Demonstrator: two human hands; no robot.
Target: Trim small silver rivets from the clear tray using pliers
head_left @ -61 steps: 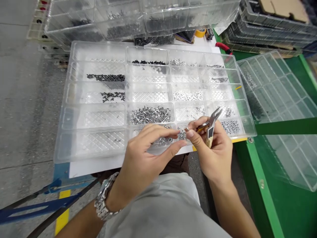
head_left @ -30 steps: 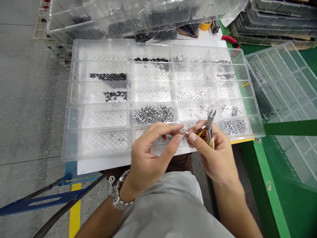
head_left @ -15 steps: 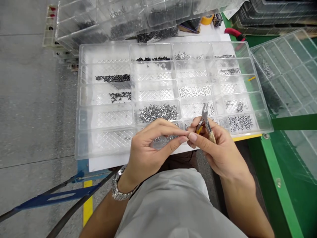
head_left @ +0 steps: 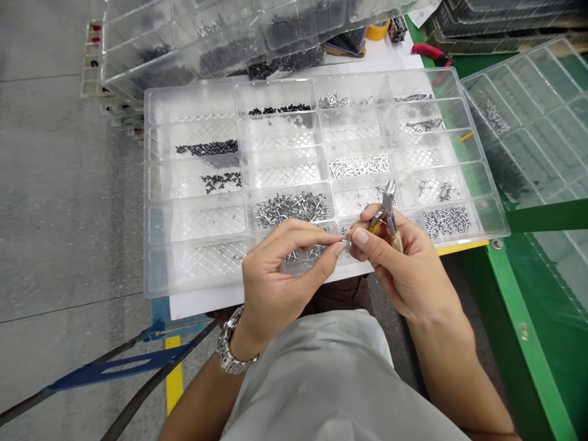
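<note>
My left hand [head_left: 280,275] is closed, thumb and forefinger pinching a small shiny metal piece [head_left: 346,242] whose exact kind is too small to make out. In my right hand [head_left: 408,269] rests a pair of wire cutters [head_left: 389,199], jaws pointing up and away from me; its thumb and fingertips are beside the small piece. Both hands hover over the near edge of a clear compartment tray [head_left: 147,184]. Beyond my left fingers lies a heap of silver screw-like parts [head_left: 291,208]. Part of the near compartments is hidden by my hands.
More clear compartment boxes [head_left: 220,37] stand behind the tray. Another clear tray [head_left: 542,116] lies on the green surface at right. Red-handled pliers [head_left: 429,52] and a yellow tape roll [head_left: 377,30] are at the back. A blue metal frame [head_left: 124,365] stands at lower left.
My fingertips have drawn slightly apart, and the small metal piece now shows between them. The cutters have shifted a little to the right and up.
</note>
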